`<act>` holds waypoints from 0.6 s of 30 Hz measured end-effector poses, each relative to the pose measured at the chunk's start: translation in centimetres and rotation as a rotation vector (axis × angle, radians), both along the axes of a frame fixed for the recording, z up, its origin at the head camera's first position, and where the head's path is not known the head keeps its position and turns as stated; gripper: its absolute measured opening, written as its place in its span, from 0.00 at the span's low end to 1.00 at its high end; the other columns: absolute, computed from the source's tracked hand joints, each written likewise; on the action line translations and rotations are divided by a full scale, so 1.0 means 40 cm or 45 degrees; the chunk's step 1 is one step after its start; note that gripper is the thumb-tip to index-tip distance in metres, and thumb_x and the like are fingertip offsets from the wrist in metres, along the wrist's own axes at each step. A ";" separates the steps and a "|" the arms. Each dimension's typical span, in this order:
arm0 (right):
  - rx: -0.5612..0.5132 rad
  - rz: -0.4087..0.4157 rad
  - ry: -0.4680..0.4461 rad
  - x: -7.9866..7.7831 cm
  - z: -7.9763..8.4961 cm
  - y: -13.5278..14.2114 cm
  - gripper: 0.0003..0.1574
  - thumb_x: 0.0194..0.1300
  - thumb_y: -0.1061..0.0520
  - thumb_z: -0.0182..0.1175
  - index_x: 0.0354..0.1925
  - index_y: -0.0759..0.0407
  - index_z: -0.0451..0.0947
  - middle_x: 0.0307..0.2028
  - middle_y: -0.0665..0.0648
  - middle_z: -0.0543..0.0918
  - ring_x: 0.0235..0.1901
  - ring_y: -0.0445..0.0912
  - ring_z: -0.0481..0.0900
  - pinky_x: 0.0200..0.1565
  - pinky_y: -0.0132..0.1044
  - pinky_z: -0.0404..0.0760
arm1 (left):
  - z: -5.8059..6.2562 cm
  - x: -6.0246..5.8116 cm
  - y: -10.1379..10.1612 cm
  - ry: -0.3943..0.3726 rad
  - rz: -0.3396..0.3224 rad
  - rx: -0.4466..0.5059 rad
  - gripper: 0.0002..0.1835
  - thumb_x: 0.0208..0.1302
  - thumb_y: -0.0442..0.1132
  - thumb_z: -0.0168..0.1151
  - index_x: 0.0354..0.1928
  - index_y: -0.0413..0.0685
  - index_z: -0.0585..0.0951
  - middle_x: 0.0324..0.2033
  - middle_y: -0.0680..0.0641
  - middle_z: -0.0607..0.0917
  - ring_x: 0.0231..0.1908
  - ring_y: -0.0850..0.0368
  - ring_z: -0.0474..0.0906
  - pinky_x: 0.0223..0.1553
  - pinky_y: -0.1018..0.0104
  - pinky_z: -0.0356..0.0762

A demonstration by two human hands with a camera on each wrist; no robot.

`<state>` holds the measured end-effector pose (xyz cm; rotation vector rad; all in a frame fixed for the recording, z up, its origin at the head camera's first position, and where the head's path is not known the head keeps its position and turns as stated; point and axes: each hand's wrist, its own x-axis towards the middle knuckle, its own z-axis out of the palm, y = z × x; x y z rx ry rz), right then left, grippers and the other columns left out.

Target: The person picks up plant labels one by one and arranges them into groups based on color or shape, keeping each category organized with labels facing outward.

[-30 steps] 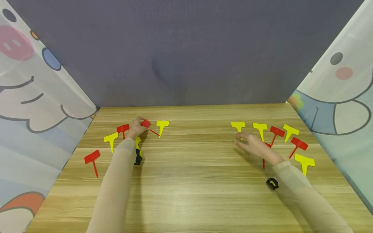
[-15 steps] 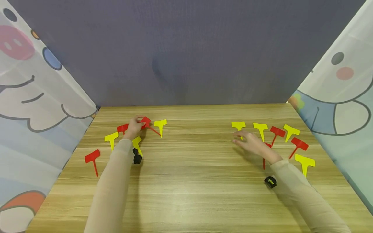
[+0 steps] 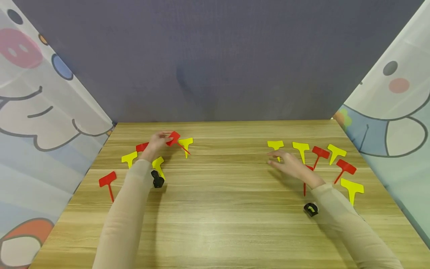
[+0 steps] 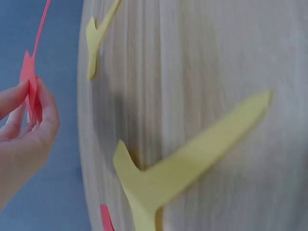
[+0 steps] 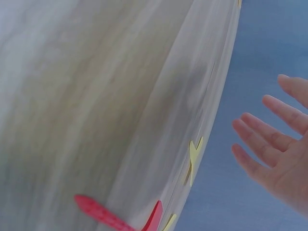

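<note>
In the head view my left hand pinches a red T-shaped plant label by its wide head, its thin stem pointing down to the right. The left wrist view shows thumb and fingers on the red head, lifted off the table. Just right of it lies a yellow T-shaped label, and another yellow label is below the hand. My right hand hovers with loose fingers, holding nothing, partly over a yellow label and a red label.
More red and yellow labels lie at both sides, such as a red one on the left and a yellow one on the right. A dark wall rises behind the wooden table. Printed curtains flank it.
My left hand has lifted the red label and carried it slightly up and to the right, nearer the yellow label. The right hand has barely moved.
</note>
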<state>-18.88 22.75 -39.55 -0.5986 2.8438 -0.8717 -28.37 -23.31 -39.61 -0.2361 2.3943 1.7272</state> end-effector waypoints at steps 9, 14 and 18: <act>-0.010 0.009 0.019 0.000 0.002 -0.007 0.26 0.63 0.51 0.52 0.55 0.65 0.69 0.50 0.66 0.74 0.49 0.59 0.71 0.47 0.55 0.70 | 0.007 0.001 0.070 -0.014 -0.186 0.118 0.20 0.62 0.28 0.50 0.57 0.36 0.67 0.45 0.39 0.72 0.34 0.60 0.74 0.50 0.52 0.70; -0.002 0.008 0.022 -0.005 0.001 -0.010 0.27 0.63 0.50 0.52 0.55 0.65 0.69 0.50 0.65 0.74 0.49 0.58 0.71 0.47 0.54 0.71 | 0.012 0.005 0.110 -0.055 -0.253 0.121 0.20 0.61 0.29 0.52 0.57 0.36 0.68 0.42 0.43 0.72 0.34 0.60 0.74 0.49 0.52 0.70; -0.014 0.021 0.031 -0.009 0.002 -0.016 0.26 0.63 0.51 0.53 0.54 0.65 0.70 0.51 0.65 0.74 0.49 0.57 0.71 0.47 0.53 0.72 | 0.012 0.014 0.140 -0.090 -0.297 0.098 0.20 0.59 0.29 0.55 0.55 0.37 0.71 0.40 0.43 0.73 0.33 0.58 0.74 0.49 0.50 0.70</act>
